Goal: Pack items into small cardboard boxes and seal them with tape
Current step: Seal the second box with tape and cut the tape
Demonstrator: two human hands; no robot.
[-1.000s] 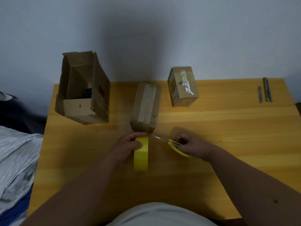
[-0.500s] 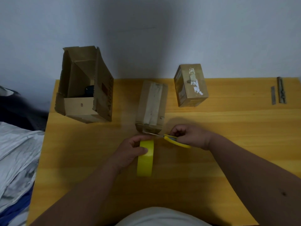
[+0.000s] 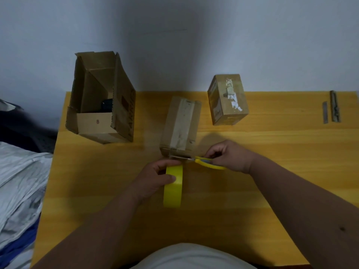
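Head view is showing the left hand [image 3: 155, 178] gripping the tape roll [image 3: 173, 186], which is standing on edge on the table [image 3: 272, 152] just in front of the box [image 3: 180, 125], probably so the strip coming off it is staying taut. The right hand [image 3: 229, 156] is curling around the yellow handles of the scissors [image 3: 196, 160], whose blades are lying across the gap between roll and box, right at the box's near end. That position suggests a cut close to the cardboard, leaving a short tail to press down. Whether the blades are closed I cannot tell. A second box [image 3: 228, 100] is sitting farther back, apparently sealed, and an open carton [image 3: 101, 98] is standing at the left, well apart.
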